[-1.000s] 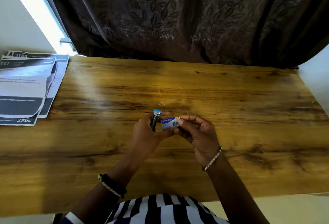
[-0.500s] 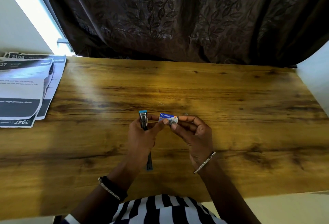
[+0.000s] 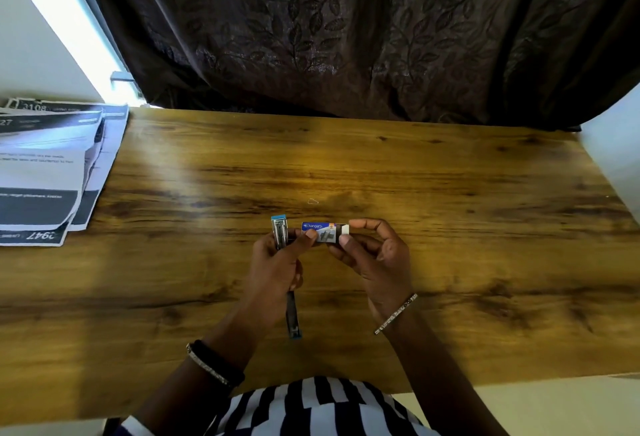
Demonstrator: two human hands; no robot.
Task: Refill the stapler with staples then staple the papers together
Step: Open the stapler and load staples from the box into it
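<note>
The slim metal stapler with light-blue ends (image 3: 280, 235) is swung open, one end pointing away from the person and the other arm reaching back toward them below the palm. The left hand (image 3: 275, 267) is closed around its middle, holding it above the centre of the brown wood-grain counter (image 3: 450, 228). Just right of it, the small blue-and-white staple box marked "kangaro" (image 3: 320, 232) is pinched between both hands: the left thumb presses its left end, while the right hand (image 3: 375, 259) grips its right end, where a white inner part shows. A tiny bent staple (image 3: 312, 201) lies on the counter just beyond. The stack of black-and-white printed papers (image 3: 45, 172) rests well apart at the counter's far-left corner.
</note>
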